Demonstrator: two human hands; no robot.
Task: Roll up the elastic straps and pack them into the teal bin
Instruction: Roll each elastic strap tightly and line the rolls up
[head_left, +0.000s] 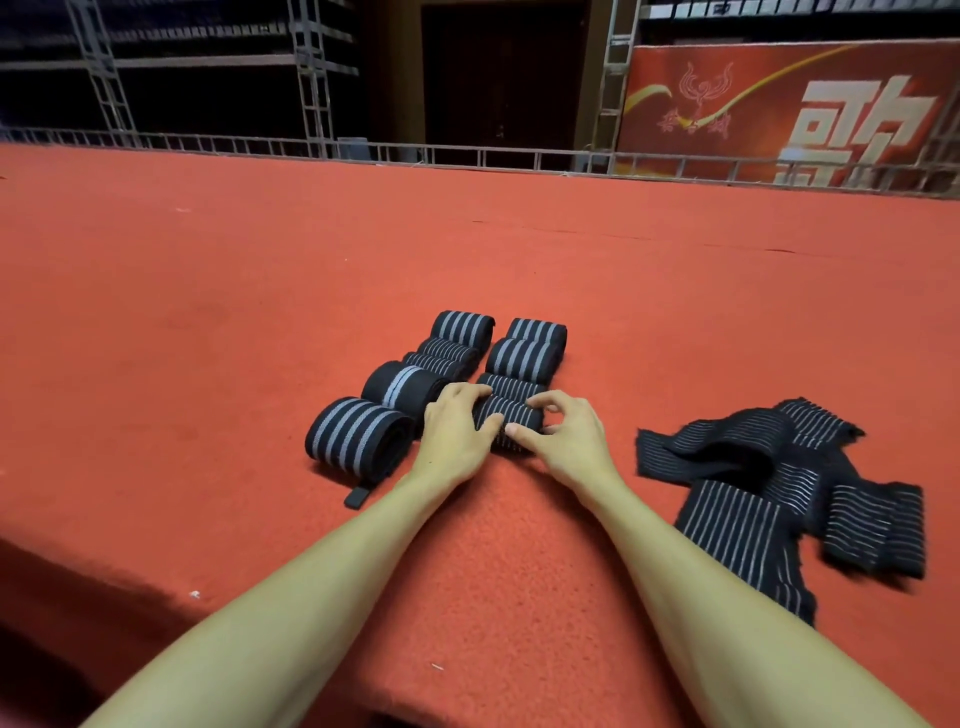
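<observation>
Several rolled black straps with grey stripes lie in two rows on the red felt surface (260, 312). The nearest roll of the right row (511, 418) sits between my hands. My left hand (457, 431) grips its left end, fingers curled over the top. My right hand (561, 436) pinches its right end with thumb and fingers. A larger roll (358, 436) with a loose tab lies at the near left. A heap of unrolled straps (779, 493) lies to the right. No teal bin is in view.
The red surface runs far ahead to a metal truss rail (467, 156). A red banner (779, 114) with pale characters stands at the back right. The surface's near edge drops into shadow at the lower left (78, 623).
</observation>
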